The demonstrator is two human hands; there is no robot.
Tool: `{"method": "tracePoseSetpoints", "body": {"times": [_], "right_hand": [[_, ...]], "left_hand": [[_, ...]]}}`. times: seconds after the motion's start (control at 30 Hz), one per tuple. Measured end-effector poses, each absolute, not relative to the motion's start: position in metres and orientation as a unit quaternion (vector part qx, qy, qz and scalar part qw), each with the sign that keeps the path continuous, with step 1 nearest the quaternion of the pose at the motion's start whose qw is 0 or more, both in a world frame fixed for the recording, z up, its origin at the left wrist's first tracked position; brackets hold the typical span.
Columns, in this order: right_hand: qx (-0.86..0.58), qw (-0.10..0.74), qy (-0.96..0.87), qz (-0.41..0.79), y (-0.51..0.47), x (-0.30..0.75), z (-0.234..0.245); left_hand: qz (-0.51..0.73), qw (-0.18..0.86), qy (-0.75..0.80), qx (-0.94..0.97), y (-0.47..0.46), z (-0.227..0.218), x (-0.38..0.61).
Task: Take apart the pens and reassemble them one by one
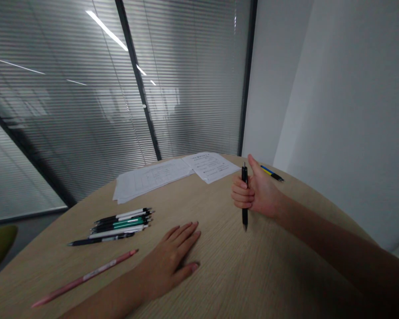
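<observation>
My right hand (257, 190) is wrapped round a black pen (245, 217), held upright above the table with its tip down and its clicker end up. The thumb of that hand sticks up, off the pen. Flat on the wooden table (216, 274) lies my left hand (173, 254), fingers stretched out and nothing under them that I can see. Left of it is a pink pencil (86, 277), lying at a slant. Beyond that pencil several pens (121, 223) in black, white and green lie side by side in a bunch.
Printed paper sheets (153, 177) lie along the table's far edge, one sheet (211, 166) overlapping at the right. A blue and yellow pen (271, 173) lies behind my right hand. A glass partition with blinds (193, 79) and a white wall (346, 110) stand beyond. A green chair (0, 248) is at the left.
</observation>
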State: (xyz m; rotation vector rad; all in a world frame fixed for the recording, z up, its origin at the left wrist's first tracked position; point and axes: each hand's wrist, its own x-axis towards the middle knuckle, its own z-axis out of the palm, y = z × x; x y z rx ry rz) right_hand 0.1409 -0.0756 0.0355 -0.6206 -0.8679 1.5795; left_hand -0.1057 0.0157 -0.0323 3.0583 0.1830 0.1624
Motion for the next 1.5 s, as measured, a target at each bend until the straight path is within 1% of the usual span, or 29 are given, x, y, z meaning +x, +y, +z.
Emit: {"method": "tracePoseSetpoints", "body": {"times": [0.23,0.43,0.67,0.9,1.07,1.2,1.3,1.5], "right_hand": [[-0.261,0.593,-0.348,0.678,-0.076,0.14,0.038],[-0.246,0.589,-0.341,0.69,-0.076,0.141,0.035],[-0.26,0.581,-0.342,0.691,-0.076,0.138,0.037],[-0.237,0.609,-0.344,0.674,-0.074,0.144,0.032],[-0.24,0.605,-0.342,0.678,-0.073,0.146,0.032],[-0.289,0.578,-0.343,0.682,-0.073,0.144,0.033],[-0.347,0.562,-0.354,0.662,-0.069,0.144,0.03],[-0.506,0.574,-0.39,0.512,-0.056,0.163,0.011]], "left_hand": [[0.064,0.039,0.055,0.996,0.015,-0.033,-0.107],[0.049,0.037,0.064,0.996,0.013,-0.03,-0.106],[0.021,0.023,0.071,0.997,0.013,-0.031,-0.105],[0.023,0.03,0.07,0.997,0.015,-0.033,-0.106],[0.029,0.035,0.069,0.997,0.015,-0.032,-0.105],[0.02,0.03,0.074,0.997,0.015,-0.031,-0.105],[0.017,0.028,0.076,0.997,0.015,-0.03,-0.104],[0.019,0.026,0.076,0.997,0.015,-0.031,-0.106]]}}
